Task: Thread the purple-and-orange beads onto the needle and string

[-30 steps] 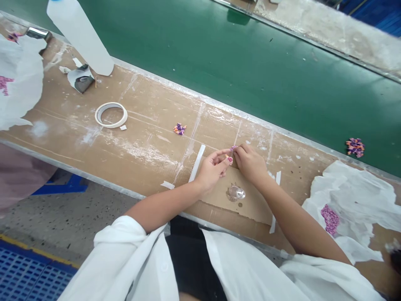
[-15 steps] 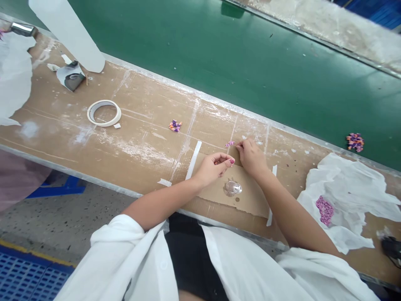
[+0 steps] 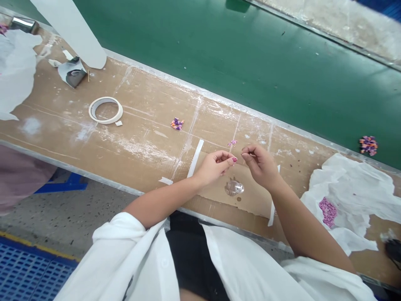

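My left hand (image 3: 219,164) is closed in a pinch above the taped-down cardboard sheet (image 3: 216,190); whatever its fingertips hold is too small to make out. Facing it, my right hand (image 3: 258,163) also pinches, with a tiny thing at its fingertips that I cannot name. Just beyond the fingers lies a little cluster of pink-and-white pieces (image 3: 232,143). Below my hands a clear, shiny, rounded object (image 3: 234,187) rests on the cardboard. More small pink pieces (image 3: 328,212) sit in a pile on crumpled white paper (image 3: 354,188) to the right.
A roll of masking tape (image 3: 105,110) lies left, near a small purple-and-orange pile (image 3: 177,124). Another such pile (image 3: 369,145) is on the green surface (image 3: 219,54). A long white strip (image 3: 73,33) crosses the far-left edge. White paper (image 3: 17,71) covers the left end.
My right hand has drawn back from beside the pink cluster, toward me and slightly right. My left hand stays nearly in place, still pinched. The view has shifted slightly.
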`<state>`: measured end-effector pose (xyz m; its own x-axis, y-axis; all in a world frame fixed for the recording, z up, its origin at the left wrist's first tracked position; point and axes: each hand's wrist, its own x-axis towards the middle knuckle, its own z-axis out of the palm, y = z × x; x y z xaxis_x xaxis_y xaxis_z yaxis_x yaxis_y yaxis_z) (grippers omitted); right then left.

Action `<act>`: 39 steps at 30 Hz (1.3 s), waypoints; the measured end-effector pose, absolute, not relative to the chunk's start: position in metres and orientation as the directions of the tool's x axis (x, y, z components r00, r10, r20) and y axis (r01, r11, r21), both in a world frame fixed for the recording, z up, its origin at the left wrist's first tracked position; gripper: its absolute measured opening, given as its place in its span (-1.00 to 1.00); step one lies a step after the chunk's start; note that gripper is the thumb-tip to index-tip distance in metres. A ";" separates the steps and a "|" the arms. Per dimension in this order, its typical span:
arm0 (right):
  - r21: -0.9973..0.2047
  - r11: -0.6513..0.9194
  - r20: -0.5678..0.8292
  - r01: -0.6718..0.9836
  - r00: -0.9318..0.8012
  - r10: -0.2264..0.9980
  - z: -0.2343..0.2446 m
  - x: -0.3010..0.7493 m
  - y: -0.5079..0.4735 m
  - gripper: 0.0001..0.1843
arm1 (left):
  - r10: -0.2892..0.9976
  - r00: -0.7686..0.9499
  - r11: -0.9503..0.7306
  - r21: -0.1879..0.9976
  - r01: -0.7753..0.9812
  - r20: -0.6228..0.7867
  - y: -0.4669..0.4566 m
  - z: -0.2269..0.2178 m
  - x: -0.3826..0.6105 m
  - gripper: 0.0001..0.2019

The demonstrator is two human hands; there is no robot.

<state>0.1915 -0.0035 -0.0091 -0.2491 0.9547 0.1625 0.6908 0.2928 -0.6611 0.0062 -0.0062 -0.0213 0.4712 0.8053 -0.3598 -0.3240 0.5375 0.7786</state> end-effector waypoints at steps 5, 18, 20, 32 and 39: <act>-0.630 0.412 0.218 0.659 -0.359 0.908 0.015 0.181 -0.023 -0.82 | 0.787 0.546 0.501 0.815 -0.291 -0.289 -0.007 -0.013 0.004 -0.48; -0.727 0.268 0.271 0.632 -0.095 0.958 0.028 0.166 -0.052 -0.93 | 0.735 0.644 0.523 0.783 -0.336 -0.215 -0.010 -0.002 0.003 -0.52; -0.772 0.204 0.239 0.602 -0.023 0.971 0.029 0.162 -0.057 -0.92 | 0.742 0.640 0.510 0.787 -0.348 -0.198 -0.012 -0.002 0.003 -0.54; -0.898 0.073 0.029 0.434 -0.107 0.994 0.038 0.166 -0.050 -0.76 | 0.799 0.602 0.176 0.952 -0.251 0.011 -0.006 0.002 -0.003 -0.81; -0.894 0.196 0.104 0.402 -0.238 0.966 0.030 0.187 -0.050 -0.79 | 0.757 0.648 0.327 0.905 -0.272 -0.079 -0.008 -0.008 0.003 -0.68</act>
<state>0.1870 -0.0497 0.0299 -0.2384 0.9656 0.1040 0.4022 0.1956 -0.8944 0.0031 -0.0078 -0.0080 0.6483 0.7573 -0.0789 -0.2715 0.3268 0.9053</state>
